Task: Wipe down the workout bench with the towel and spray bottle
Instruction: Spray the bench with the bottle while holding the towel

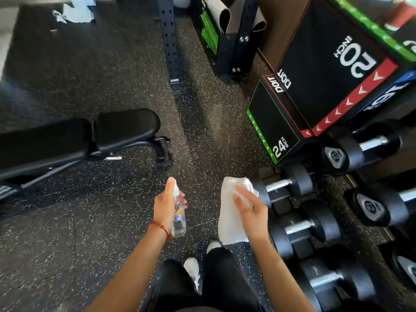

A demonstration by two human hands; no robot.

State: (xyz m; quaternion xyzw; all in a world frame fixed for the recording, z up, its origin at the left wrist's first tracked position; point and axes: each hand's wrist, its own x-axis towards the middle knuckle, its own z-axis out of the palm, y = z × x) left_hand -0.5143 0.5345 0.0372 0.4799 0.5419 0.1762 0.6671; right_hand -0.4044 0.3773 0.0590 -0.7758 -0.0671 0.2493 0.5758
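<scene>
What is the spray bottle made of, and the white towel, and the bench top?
Spray bottle: looks like clear plastic, since you see through it. Towel: soft white cloth, maybe cotton; it hangs limp and folded. Bench top: smooth black padded cover, probably vinyl, with a dull shine and rounded edges.

- workout bench (78, 140) sits on the floor (67, 233), well off to the left of the dumbbells (304, 230)
- plyo box (319, 91) is right behind the dumbbells
- spray bottle (179, 212) and towel (231, 212) are held up between bench and dumbbells, towel nearer the dumbbells
</scene>
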